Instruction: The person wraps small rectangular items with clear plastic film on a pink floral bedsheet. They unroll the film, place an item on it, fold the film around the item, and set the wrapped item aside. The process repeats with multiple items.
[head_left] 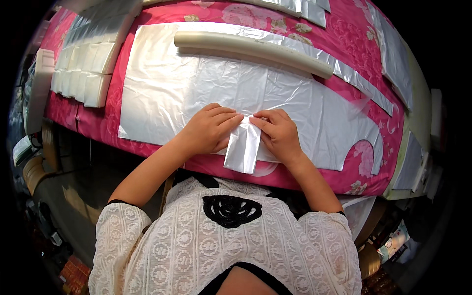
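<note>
Between my two hands is a small folded piece of white plastic film (pixel 243 148), hanging over the near edge of the table. My left hand (pixel 209 129) pinches its upper left corner, with the fingers bent together. At the upper right corner my right hand (pixel 278 132) closes thumb and fingers on the same piece. Beneath them lies a large flat white plastic bag (pixel 162 88) with cut-out handles at its right end. A pale plastic pipe (pixel 250 49) rests across the bag's far side.
Stacks of folded white bags (pixel 91 64) stand at the left. More white plastic (pixel 391 49) lies at the far right, and another pile (pixel 312 11) at the back. A pink floral cloth (pixel 339 29) covers the table. A chair (pixel 37 172) stands at the lower left.
</note>
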A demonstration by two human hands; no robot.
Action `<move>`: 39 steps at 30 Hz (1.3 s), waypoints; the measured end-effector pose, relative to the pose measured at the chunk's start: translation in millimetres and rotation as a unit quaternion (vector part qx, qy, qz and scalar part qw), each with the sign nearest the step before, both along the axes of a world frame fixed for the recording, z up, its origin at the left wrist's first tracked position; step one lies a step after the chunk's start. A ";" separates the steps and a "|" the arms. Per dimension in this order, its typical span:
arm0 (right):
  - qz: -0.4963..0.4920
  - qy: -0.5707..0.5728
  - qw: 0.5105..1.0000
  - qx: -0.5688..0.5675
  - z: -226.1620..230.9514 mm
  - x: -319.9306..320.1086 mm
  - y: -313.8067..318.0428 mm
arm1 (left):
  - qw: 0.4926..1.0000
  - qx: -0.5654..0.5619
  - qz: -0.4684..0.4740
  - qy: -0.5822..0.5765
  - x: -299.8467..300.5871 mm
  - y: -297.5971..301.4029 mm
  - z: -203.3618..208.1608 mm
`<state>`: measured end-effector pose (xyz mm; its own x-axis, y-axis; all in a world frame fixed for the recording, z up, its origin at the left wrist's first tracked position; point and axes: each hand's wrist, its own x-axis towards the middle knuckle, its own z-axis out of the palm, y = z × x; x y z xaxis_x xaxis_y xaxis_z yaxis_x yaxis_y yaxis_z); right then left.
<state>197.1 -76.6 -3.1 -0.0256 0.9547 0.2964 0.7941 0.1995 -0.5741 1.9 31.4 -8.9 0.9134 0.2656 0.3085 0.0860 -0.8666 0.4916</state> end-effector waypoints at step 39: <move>0.100 -0.054 0.992 0.048 -7.5 34.6 37.7 | 0.999 0.010 0.004 -0.030 19.7 -5.9 2.3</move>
<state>231.7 -38.9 -10.5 -0.2488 0.8947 0.3710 0.7892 0.4093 -0.4578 21.6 25.5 -6.6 0.8911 0.2653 0.3682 0.0629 -0.8757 0.4787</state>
